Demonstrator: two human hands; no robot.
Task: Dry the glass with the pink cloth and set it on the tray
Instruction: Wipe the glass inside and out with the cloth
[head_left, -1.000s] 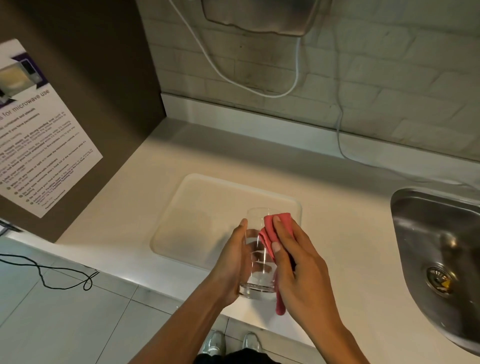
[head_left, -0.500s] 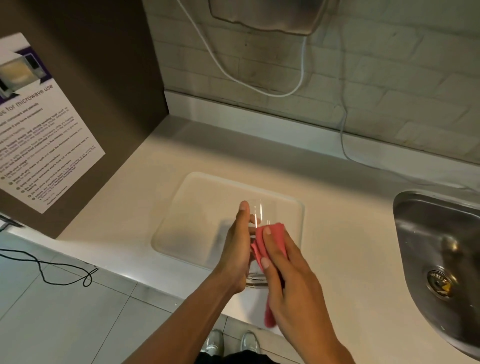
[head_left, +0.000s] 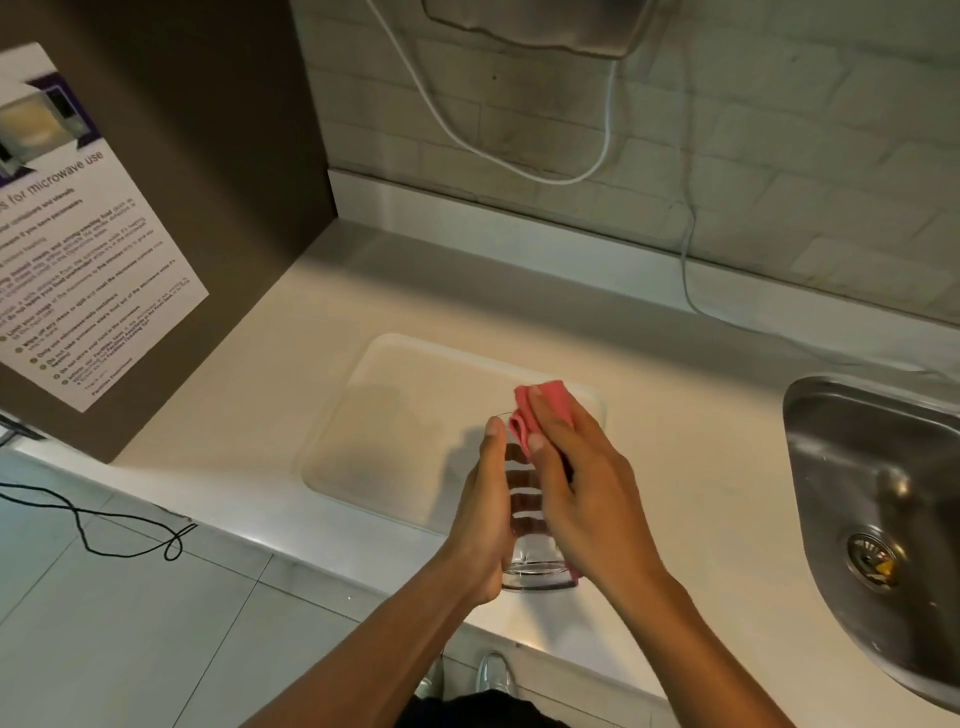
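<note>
White countertop (head_left: 675, 467) runs between a brown side panel bearing a microwave-use notice (head_left: 78, 249) and a steel sink (head_left: 883, 493), with a pale tray (head_left: 395, 415) lying flat near the front edge. Both hands work in the air above the near right corner of that tray. The left hand (head_left: 483, 525) wraps the glass (head_left: 530, 519) from its left side, fingers curled closed around the wall, thumb tip up near the rim; this grip fixes the glass so it can be rubbed without slipping. The glass is tilted, rim away from the person and base toward them, which exposes the side wall to the other hand. The right hand (head_left: 582, 488) presses the pink cloth (head_left: 540, 405) flat against the right side of the glass, fingers extended and closed over the folded fabric; part of the cloth bunches above the rim. Judged from this, drying is under way and placement on the tray is not yet done. Holding the work above the tray keeps the set-down short.
</note>
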